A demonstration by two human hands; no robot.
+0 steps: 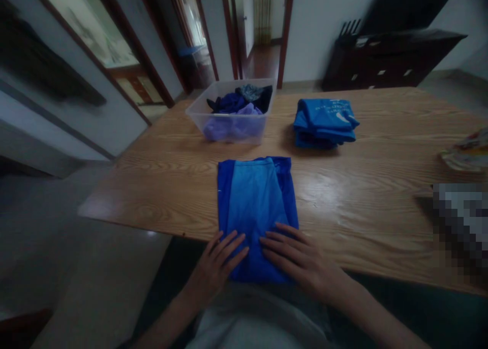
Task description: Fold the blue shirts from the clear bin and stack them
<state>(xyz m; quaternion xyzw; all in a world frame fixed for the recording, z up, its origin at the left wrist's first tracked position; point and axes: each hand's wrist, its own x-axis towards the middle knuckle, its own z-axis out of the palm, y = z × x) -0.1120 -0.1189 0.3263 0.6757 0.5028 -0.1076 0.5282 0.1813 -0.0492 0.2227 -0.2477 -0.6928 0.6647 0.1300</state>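
Note:
A blue garment (pixel 253 196), lighter in its middle and darker along both sides, lies folded into a long shape at the table's near edge. Its lower end reaches the edge, close to my body. On its lower left side rests my left hand (pixel 223 257), fingers spread flat on the cloth. My right hand (pixel 295 255) lies flat across the lower right side, its fingers stretched toward the middle. Both hands touch the cloth from above and grip nothing. Beyond it, to the right, sits a stack of folded blue clothes (pixel 324 123) with white print on top.
A clear plastic bin (pixel 196 110) holding crumpled dark and purple clothes stands at the far left of the wooden table (pixel 366 201). At the right edge are a patterned item (pixel 468 153) and a pixelated object (pixel 463 217). A dark cabinet (pixel 385 59) stands against the wall.

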